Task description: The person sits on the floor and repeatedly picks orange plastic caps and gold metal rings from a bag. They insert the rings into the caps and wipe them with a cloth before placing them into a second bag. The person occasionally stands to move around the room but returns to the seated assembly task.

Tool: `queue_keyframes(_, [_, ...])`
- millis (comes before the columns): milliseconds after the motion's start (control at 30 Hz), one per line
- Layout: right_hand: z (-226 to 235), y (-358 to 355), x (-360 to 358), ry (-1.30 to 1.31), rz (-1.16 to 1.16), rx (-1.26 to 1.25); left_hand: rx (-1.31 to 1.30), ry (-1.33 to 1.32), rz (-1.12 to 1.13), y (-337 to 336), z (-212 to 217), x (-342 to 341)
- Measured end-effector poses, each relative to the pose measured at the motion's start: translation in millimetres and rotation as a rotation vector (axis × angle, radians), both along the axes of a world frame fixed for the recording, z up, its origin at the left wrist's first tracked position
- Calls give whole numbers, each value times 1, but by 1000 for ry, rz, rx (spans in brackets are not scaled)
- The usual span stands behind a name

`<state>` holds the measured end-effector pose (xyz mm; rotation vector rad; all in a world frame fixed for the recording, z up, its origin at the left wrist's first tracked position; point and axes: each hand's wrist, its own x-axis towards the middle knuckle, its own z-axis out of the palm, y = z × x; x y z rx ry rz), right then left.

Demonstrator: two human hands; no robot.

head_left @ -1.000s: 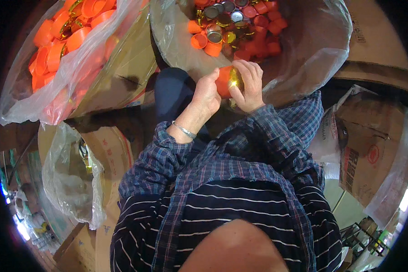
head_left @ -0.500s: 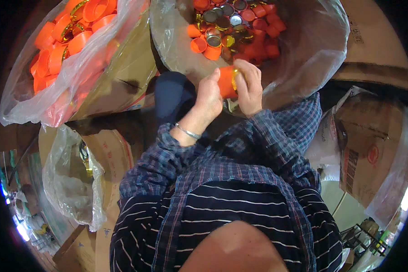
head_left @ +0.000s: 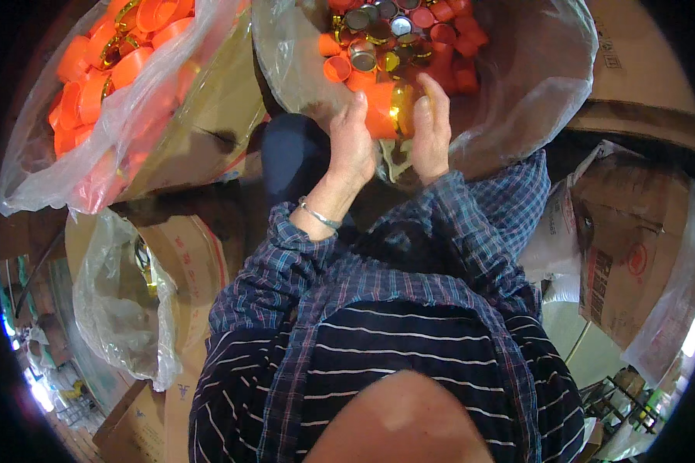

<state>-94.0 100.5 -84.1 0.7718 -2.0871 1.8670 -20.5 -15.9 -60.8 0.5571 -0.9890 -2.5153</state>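
1. An orange cap with a shiny gold band is resting in the left grip, its orange end lying against that hand and its banded end facing the right grip.
2. The left grip is closing around the orange end, the thumb showing along its near side.
3. The right grip is standing loosely unfolded just beside the gold band, its fingers pointing away from the body; whether it is touching the band, I cannot tell.
4. Just beyond both grips, a large clear bag is gaping open, its near edge lying close to the held cap.
5. Inside that bag, ahead of the grips, red-orange caps are lying in a heap, and silver discs and gold rings are showing among them.
6. Behind the left grip, a silver bracelet is circling the wrist, and plaid sleeves are covering both forearms.
7. Farther left and ahead of the left grip, a second clear bag is holding many orange caps, some showing gold bands.
8. Left of and behind the left grip, a smaller clear bag is hanging in an open cardboard box.
9. Well to the right of the right grip, a brown carton is standing.
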Motion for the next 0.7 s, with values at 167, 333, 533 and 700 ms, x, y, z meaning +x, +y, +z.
queue_keyframes(167, [-55,28,-15,-386,227,921,-199,99,50,-35,-3,19])
queue_keyframes(333, [-140,44,-2,-128,318,1275,-165,29,-19,-61,-4,36])
queue_keyframes(533, [-65,43,-34,-785,245,170,-331,54,95,-59,6,48])
queue_keyframes(700, [64,47,12,-520,474,-27,-678,-66,-5,-50,24,48])
